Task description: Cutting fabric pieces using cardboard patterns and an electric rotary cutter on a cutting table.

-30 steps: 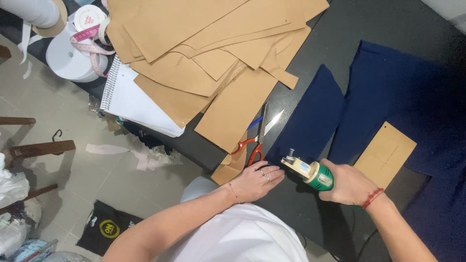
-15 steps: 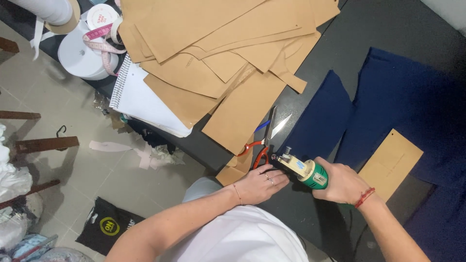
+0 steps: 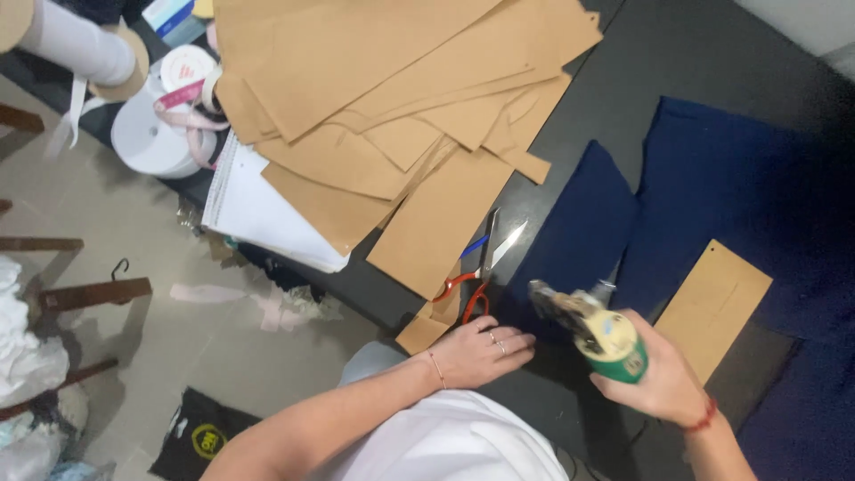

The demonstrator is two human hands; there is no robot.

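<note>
My right hand grips a green and cream handheld cutting tool, lifted a little above the near end of a dark navy fabric piece on the black table. My left hand lies flat, palm down, on the table's near edge by the fabric's corner. Orange-handled scissors lie open just beyond my left hand's fingers. A small brown card pattern piece rests on a larger navy fabric panel to the right.
A heap of brown paper patterns covers the table's left part, over a spiral-bound white pad. White tape rolls and a pink measuring tape sit at the far left. Wooden rails and a black bag are on the floor.
The cutting tool in my right hand has moved right and risen off the fabric. My left hand stays flat on the table edge. The view has shifted slightly.
</note>
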